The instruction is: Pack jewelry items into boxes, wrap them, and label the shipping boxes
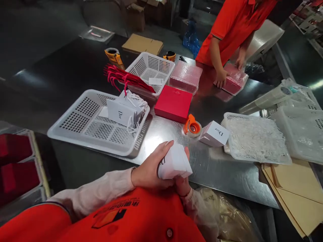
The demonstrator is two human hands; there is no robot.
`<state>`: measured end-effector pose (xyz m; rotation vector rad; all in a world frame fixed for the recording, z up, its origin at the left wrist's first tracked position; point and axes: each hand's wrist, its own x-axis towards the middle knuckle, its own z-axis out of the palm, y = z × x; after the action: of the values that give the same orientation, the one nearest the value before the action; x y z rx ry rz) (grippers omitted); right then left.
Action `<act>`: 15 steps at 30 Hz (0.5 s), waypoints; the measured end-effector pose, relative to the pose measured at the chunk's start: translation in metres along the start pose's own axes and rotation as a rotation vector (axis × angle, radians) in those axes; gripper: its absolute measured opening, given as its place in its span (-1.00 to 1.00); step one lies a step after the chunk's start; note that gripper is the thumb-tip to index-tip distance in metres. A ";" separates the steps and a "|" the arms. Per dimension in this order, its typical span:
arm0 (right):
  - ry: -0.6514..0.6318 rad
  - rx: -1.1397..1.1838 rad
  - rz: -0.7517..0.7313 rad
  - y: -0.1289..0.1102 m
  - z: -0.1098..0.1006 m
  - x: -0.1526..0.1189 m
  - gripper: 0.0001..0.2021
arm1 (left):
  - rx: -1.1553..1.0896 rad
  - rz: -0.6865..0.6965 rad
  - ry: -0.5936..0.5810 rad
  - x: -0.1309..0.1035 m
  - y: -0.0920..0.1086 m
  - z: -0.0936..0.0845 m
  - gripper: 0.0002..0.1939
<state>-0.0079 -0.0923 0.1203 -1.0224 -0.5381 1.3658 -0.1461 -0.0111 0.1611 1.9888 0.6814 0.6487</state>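
Note:
Close to my chest, at the table's front edge, I hold a small white box (175,163) with black "Dior" lettering, partly covered by fingers. My left hand (151,168) wraps round its left side, thumb on top. Behind and beneath the box, my right hand (183,181) grips the right side; most of its fingers are hidden. Another white Dior box (214,133) rests on the metal table beyond, beside an orange tape dispenser (192,127). A flat red box (173,103) lies farther back.
To the left, a white basket (68,137) holds white Dior paper bags (122,112). Behind it, red bags (136,80) lie across another basket (148,57). Shredded paper (256,137) fills a tray at right. Across the table, a co-worker's hands (222,77) touch a bubble-wrapped red box (234,79).

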 end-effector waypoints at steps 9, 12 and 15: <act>-0.034 -0.135 -0.279 0.007 0.000 -0.015 0.07 | 0.094 0.148 0.144 -0.016 0.018 -0.008 0.22; -0.019 -0.109 -0.266 0.009 0.001 -0.014 0.08 | 0.097 0.129 0.095 -0.016 0.019 -0.012 0.20; -0.087 -0.001 -0.237 0.012 0.002 -0.013 0.13 | 0.080 0.107 0.048 -0.014 0.019 -0.018 0.18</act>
<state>-0.0180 -0.1054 0.1142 -0.8731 -0.7019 1.2025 -0.1637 -0.0186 0.1833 2.1008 0.6422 0.7457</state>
